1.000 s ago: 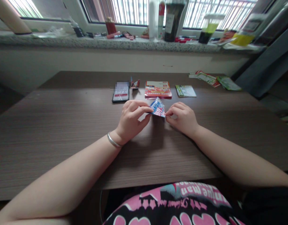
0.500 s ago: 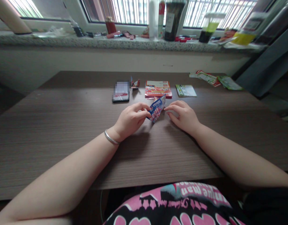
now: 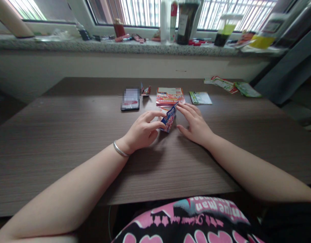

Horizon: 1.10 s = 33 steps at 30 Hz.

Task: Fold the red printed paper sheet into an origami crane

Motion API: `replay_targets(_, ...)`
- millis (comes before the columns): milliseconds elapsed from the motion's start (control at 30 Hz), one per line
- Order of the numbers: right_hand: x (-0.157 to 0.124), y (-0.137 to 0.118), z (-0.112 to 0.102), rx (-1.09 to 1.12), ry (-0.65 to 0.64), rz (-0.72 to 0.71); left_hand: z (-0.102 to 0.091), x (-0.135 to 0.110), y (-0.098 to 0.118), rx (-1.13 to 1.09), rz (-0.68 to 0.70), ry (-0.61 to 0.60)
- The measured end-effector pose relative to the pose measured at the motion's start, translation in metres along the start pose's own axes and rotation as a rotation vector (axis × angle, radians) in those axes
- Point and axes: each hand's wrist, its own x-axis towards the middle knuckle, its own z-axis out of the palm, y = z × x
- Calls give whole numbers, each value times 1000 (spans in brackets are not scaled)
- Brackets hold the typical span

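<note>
The folded leaflet stands on edge on the table just above frame centre. It is judged light, thin, easily creased and possibly slippery where glossy, so grip is best taken at a folded edge. The left hand pinches its lower left edge between thumb and fingers. The right hand lies flat, fingers straight, fingertips at the upper corner.

Wooden table, phone, leaflet stacks
</note>
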Motion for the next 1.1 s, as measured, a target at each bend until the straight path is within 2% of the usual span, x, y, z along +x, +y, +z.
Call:
replay_targets(133,0,1,1,11,-18,1,2,1,1,-10,-14,-39)
replay_targets(233,-1,1,2,15,-15,21,7,1,3,-84,-58,24)
replay_targets(333,-1,0,4,24,-5,54,15,0,3,-204,-167,73)
replay_targets(467,-1,0,4,28,-3,69,21,-3,1,-264,-228,-23)
replay_targets(733,-1,1,1,13,6,33,14,-2,4,-17,-241,-319)
replay_targets(1100,-1,0,-4,-5,52,-23,6,2,11,46,-248,-424)
